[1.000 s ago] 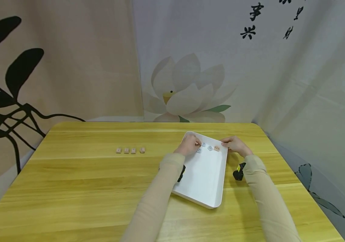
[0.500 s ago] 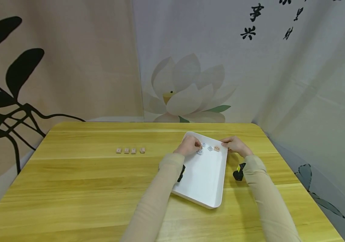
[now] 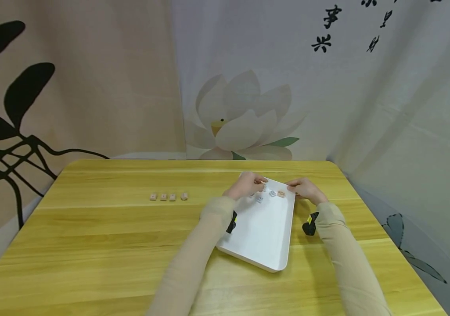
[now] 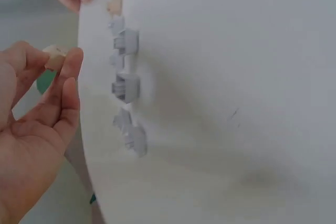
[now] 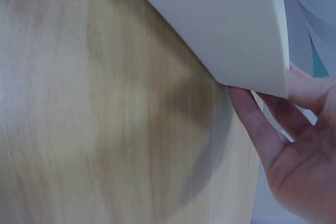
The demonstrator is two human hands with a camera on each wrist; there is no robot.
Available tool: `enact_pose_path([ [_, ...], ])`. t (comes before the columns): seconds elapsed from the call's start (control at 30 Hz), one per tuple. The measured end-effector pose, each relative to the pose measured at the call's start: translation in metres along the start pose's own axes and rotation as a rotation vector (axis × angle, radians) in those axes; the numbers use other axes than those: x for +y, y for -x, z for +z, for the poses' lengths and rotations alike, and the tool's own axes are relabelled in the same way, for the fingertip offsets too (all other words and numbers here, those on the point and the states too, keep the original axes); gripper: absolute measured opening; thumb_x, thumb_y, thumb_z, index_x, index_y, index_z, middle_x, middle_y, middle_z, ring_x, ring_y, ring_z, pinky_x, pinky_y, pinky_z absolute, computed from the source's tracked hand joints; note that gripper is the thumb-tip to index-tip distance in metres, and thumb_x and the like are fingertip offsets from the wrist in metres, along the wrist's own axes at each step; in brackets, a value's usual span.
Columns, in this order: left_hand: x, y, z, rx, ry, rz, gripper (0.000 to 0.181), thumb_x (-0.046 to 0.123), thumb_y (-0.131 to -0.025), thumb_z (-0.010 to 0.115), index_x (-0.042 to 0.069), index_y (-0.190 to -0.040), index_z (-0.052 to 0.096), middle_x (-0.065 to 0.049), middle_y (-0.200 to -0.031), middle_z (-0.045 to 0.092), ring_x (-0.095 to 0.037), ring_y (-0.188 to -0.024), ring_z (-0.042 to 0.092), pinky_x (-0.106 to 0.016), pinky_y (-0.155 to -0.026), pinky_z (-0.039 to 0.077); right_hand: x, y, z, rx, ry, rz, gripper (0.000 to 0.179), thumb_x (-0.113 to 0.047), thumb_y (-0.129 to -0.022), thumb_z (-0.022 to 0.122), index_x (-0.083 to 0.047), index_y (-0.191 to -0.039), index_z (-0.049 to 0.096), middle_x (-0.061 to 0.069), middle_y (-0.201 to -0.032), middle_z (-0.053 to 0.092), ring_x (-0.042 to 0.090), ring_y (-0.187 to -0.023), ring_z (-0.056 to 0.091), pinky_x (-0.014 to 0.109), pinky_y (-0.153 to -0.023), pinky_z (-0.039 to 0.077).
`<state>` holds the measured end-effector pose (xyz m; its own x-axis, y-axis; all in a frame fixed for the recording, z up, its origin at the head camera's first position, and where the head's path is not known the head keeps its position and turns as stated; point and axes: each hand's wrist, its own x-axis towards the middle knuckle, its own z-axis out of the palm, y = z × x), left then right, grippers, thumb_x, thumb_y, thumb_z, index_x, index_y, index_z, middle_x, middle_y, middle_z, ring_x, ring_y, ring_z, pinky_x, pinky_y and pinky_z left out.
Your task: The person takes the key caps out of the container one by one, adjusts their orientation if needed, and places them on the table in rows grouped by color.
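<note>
My left hand (image 3: 246, 185) pinches a beige keycap (image 4: 55, 60) between thumb and fingertips, close over the far end of a white tray (image 3: 260, 237). In the left wrist view the pinched keycap shows just outside the tray's rim. Several pale grey keycaps (image 4: 126, 88) lie along the tray's far wall, with an orange-beige keycap (image 3: 281, 194) beside them near the right corner. At that far right corner my right hand (image 3: 307, 190) grips the tray, thumb over the rim and fingers underneath. The right wrist view shows those fingers (image 5: 257, 124) below the tray's corner.
A row of several beige keycaps (image 3: 163, 197) sits on the wooden table (image 3: 102, 245), left of the tray. Black wrist cameras (image 3: 309, 224) hang below both wrists. A printed curtain (image 3: 130, 87) stands behind the table.
My left hand, with the beige keycap, has risen a little toward the tray's far rim, and its forearm has shifted left. Grey keycaps under it have shifted slightly. The right hand keeps its hold.
</note>
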<state>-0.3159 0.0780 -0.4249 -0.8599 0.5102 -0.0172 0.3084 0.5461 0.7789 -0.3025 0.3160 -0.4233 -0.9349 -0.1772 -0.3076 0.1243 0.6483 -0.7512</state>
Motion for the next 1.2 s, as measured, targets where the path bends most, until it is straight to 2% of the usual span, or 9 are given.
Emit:
enact_pose_path([
  [0.07,0.000,0.003,-0.005,-0.023,0.067,-0.020,0.029,0.017,-0.094,0.058,0.010,-0.120,0.067,-0.007,-0.109,0.070,-0.017,-0.090,0.065,-0.023,-0.073,0.050,-0.001,-0.001,0.000,0.003,-0.001,0.008,0.040,-0.013,-0.101,0.045,0.006,-0.136,0.046,0.031,-0.130,0.053,0.026,-0.102,0.064,0.036,-0.086,0.055],
  [0.17,-0.001,0.006,-0.013,-0.029,0.117,-0.024,0.027,0.017,-0.092,0.060,0.008,-0.117,0.068,-0.007,-0.106,0.068,-0.017,-0.089,0.062,-0.023,-0.071,0.049,-0.001,-0.001,0.000,0.000,0.008,0.000,0.041,-0.013,-0.101,0.045,0.007,-0.137,0.045,0.031,-0.130,0.053,0.025,-0.102,0.064,0.035,-0.084,0.055],
  [0.4,-0.009,0.016,-0.029,0.019,0.229,-0.010,0.021,0.009,-0.087,0.066,0.002,-0.107,0.065,-0.010,-0.103,0.065,-0.018,-0.089,0.062,-0.025,-0.074,0.052,0.001,-0.002,0.000,-0.007,0.002,-0.007,0.041,-0.013,-0.101,0.044,0.007,-0.136,0.045,0.031,-0.129,0.053,0.026,-0.101,0.064,0.036,-0.084,0.056],
  [0.63,-0.016,0.039,-0.053,0.056,0.178,0.021,0.029,0.018,-0.090,0.064,0.008,-0.118,0.066,-0.008,-0.112,0.065,-0.022,-0.099,0.061,-0.029,-0.083,0.053,0.001,-0.002,-0.001,-0.009,0.011,-0.001,0.041,-0.012,-0.101,0.044,0.008,-0.137,0.044,0.032,-0.130,0.052,0.027,-0.102,0.063,0.035,-0.083,0.056],
  [0.83,-0.033,0.062,-0.081,0.117,0.197,0.052,0.023,0.017,-0.088,0.067,0.007,-0.108,0.068,-0.010,-0.106,0.068,-0.020,-0.094,0.063,-0.030,-0.082,0.054,0.000,-0.002,0.000,-0.011,0.016,-0.004,0.042,-0.013,-0.101,0.044,0.008,-0.137,0.044,0.032,-0.130,0.053,0.027,-0.102,0.064,0.034,-0.083,0.056],
  [1.07,-0.058,0.095,-0.111,0.177,0.225,0.009,0.022,0.019,-0.087,0.070,0.010,-0.106,0.068,-0.011,-0.112,0.068,-0.023,-0.103,0.066,-0.034,-0.085,0.056,0.000,-0.002,-0.001,-0.006,0.032,-0.004,0.041,-0.013,-0.101,0.044,0.007,-0.137,0.045,0.031,-0.132,0.052,0.026,-0.103,0.063,0.035,-0.085,0.055],
  [1.2,-0.070,0.114,-0.126,0.216,0.163,-0.001,0.023,0.019,-0.086,0.071,0.010,-0.107,0.069,-0.011,-0.109,0.069,-0.024,-0.099,0.066,-0.037,-0.086,0.055,-0.001,0.001,0.000,-0.011,0.029,-0.013,0.041,-0.012,-0.101,0.043,0.008,-0.137,0.044,0.032,-0.131,0.052,0.030,-0.105,0.062,0.037,-0.086,0.055],
])
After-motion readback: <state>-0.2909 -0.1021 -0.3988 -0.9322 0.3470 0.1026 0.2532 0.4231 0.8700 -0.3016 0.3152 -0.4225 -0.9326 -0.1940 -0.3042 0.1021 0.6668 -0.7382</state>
